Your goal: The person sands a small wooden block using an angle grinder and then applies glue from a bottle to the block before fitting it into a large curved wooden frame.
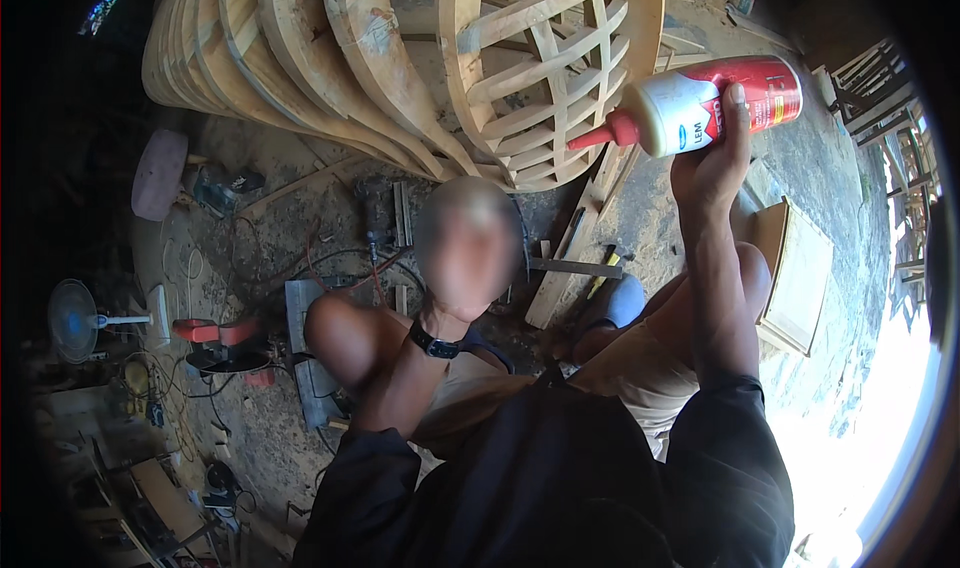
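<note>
My right hand (pixel 716 168) is raised at the upper right, wrapped round a glue bottle (pixel 672 113). The bottle is a pale squeeze type with a red and white label, tipped on its side, its red nozzle pointing left toward a curved wooden frame (pixel 460 78). That frame has several wide bent ribs on the left and a lattice of crossing slats on the right. In front of it, near the middle, is my left hand (pixel 468 253), with a dark watch on the wrist. A blurred patch covers this hand, so its fingers and anything in them cannot be made out.
Wooden strips (pixel 553 293) and a yellow-handled tool (pixel 604 271) lie on the floor beyond my knees. At left are a red cut-off saw (pixel 225 336), a standing fan (pixel 75 320), a sanding disc (pixel 160 175) and loose cables. A wooden box (pixel 797 276) stands right of my leg.
</note>
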The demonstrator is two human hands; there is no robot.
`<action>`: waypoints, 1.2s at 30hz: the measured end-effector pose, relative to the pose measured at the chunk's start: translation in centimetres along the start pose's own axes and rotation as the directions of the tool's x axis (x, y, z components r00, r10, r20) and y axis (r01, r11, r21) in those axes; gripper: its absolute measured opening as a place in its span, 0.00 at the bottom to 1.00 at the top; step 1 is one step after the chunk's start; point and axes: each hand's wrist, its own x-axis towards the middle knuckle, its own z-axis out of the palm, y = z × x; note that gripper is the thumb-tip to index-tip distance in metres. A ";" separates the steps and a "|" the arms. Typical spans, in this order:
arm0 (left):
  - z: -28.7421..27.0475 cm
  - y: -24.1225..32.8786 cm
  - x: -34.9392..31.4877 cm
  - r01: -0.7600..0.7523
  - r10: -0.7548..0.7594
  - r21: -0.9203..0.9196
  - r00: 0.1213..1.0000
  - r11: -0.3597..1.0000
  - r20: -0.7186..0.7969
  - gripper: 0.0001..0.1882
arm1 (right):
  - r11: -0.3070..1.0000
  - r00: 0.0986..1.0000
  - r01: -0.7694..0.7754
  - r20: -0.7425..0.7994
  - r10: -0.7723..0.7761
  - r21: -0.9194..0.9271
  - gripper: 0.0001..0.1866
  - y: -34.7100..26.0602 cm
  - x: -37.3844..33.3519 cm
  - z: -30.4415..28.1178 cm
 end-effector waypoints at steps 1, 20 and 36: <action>-0.1 0.2 0.3 0.013 -0.013 0.010 1.000 1.000 0.013 0.17 | 0.999 0.991 -0.044 -0.127 0.048 0.030 0.20 0.2 1.3 -1.0; -1.3 6.1 2.8 -0.236 0.268 0.403 0.963 0.884 -0.023 0.17 | 0.654 0.502 -0.513 -0.424 0.754 0.556 0.21 13.2 -0.9 -31.7; -5.0 4.4 3.1 -0.248 0.392 0.571 0.909 0.783 -0.143 0.13 | 0.818 0.589 -0.309 -0.578 0.565 0.485 0.15 18.8 -8.2 -39.7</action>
